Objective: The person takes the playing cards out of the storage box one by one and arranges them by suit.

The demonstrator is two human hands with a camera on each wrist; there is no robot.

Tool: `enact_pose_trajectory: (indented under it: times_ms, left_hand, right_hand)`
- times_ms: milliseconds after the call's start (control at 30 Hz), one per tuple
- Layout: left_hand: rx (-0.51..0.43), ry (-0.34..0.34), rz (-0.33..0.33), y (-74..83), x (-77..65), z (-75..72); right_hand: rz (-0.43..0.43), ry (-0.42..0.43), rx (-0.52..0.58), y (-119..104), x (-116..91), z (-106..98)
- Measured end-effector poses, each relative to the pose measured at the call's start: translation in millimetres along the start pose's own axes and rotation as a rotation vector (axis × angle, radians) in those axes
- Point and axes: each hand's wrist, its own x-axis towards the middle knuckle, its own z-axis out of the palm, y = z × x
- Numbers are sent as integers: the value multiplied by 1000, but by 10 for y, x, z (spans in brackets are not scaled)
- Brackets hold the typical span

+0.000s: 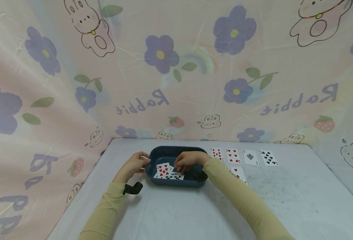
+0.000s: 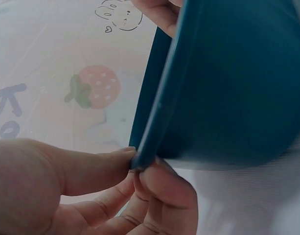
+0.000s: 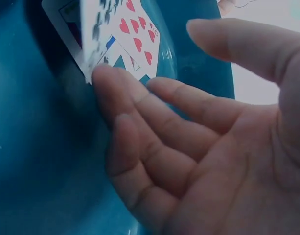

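Note:
A dark blue oblong plastic basin [image 1: 176,184] stands on the white-covered table. My left hand [image 1: 134,163] pinches its left rim between thumb and fingers, plain in the left wrist view on the basin wall [image 2: 228,98]. Inside the basin lie several loose playing cards, among them a hearts card [image 1: 164,170] and a black-suit card [image 1: 176,177]. My right hand [image 1: 191,159] reaches in over the right part of the basin. In the right wrist view its fingertips [image 3: 104,78] are right at the lower edge of a tilted black-suit card [image 3: 96,36], with the thumb held apart.
Right of the basin, face-up cards lie in a row: a diamonds card [image 1: 217,154], a hearts card [image 1: 233,156], an ace of spades [image 1: 250,157] and a clubs card [image 1: 269,158]. Another red card [image 1: 237,172] is partly behind my right sleeve. A patterned curtain [image 1: 194,83] closes the back.

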Motion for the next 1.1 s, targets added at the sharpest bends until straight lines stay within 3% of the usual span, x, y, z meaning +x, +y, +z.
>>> enact_pose_trajectory:
  times_ms: [333,567,767,1100]
  left_hand:
    - [5,5,1,-10,8,7]
    - [18,14,5,-10,-5,13]
    - [12,11,5,-10,12,20]
    - [29,9,7,-10,-4,17]
  right_hand:
    - [15,-36,-48,-21,-12,1]
    - [32,-10,-95,-21,-40,-8]
    - [40,38,-88,1,15,-71]
    - [13,-2,-36,20,98,-86]
